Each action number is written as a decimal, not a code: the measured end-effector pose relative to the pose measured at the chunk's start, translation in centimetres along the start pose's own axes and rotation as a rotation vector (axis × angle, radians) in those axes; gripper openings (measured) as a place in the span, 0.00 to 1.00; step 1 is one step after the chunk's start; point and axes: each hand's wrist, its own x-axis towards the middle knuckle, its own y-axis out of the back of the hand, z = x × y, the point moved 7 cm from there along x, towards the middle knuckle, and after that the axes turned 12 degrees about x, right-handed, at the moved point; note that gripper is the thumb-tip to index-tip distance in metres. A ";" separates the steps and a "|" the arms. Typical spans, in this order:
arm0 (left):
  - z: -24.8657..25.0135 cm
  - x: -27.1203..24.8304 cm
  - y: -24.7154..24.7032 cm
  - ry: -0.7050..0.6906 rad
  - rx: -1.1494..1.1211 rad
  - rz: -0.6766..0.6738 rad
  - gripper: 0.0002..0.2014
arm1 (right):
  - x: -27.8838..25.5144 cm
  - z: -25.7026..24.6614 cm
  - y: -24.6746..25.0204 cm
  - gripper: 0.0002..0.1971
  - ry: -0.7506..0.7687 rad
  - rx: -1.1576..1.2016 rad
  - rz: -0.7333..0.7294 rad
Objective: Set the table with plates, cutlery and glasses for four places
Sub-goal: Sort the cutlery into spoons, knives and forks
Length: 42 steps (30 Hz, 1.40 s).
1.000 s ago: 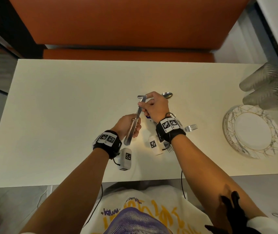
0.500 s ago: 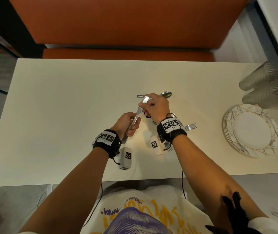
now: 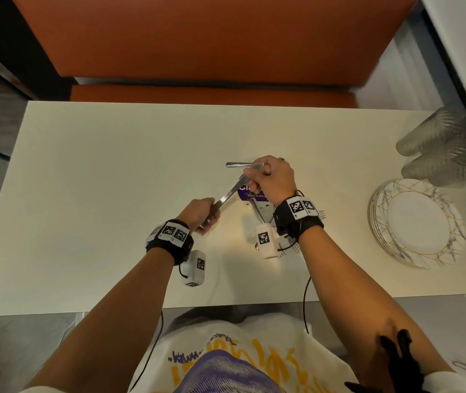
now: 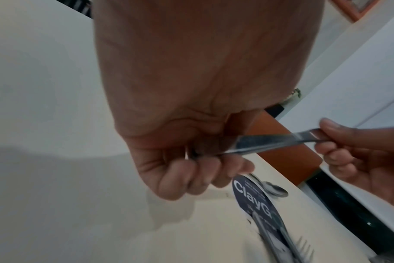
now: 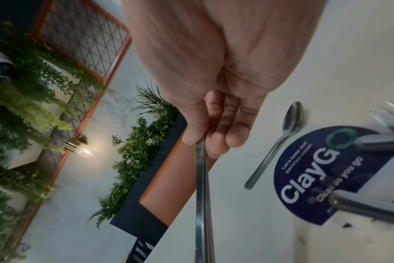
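A long silver utensil (image 3: 230, 192), probably a knife, hangs slanted above the white table (image 3: 112, 180). My left hand (image 3: 202, 214) grips its lower end in a fist. My right hand (image 3: 271, 177) pinches its upper end between thumb and fingers. The left wrist view shows the fist (image 4: 191, 169) round the metal (image 4: 270, 142). In the right wrist view the utensil (image 5: 201, 195) runs down from my thumb. A spoon (image 3: 236, 164) lies on the table beyond my right hand. More cutlery handles (image 5: 382, 142) and fork tines (image 3: 322, 214) lie under my right wrist.
A round purple sticker (image 3: 244, 192) is on the table under the cutlery pile. A stack of gold-lined plates (image 3: 416, 222) sits at the right edge, with ribbed glasses (image 3: 447, 148) lying behind it. An orange bench runs along the far side.
The utensil has tipped from nearly upright to a slant. My left hand has shifted a little left along its lower end, and my right hand has kept the top end.
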 end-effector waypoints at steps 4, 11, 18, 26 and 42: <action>-0.2 0.8 0.4 0.048 -0.016 0.004 0.16 | 0.0 0.1 0.8 0.09 0.016 -0.002 0.047; 1.1 1.7 1.1 0.042 0.158 0.096 0.17 | 0.4 1.7 2.5 0.10 -0.084 0.054 0.084; 5.5 2.4 1.4 -0.297 0.368 0.297 0.12 | 2.1 5.3 5.9 0.11 -0.245 0.196 0.198; 9.9 5.5 0.3 -0.516 0.620 0.422 0.02 | 4.9 9.0 8.7 0.14 -0.384 0.264 0.283; 10.2 8.5 -0.3 -0.426 0.722 0.569 0.05 | 7.7 9.9 9.5 0.10 -0.094 -0.424 0.122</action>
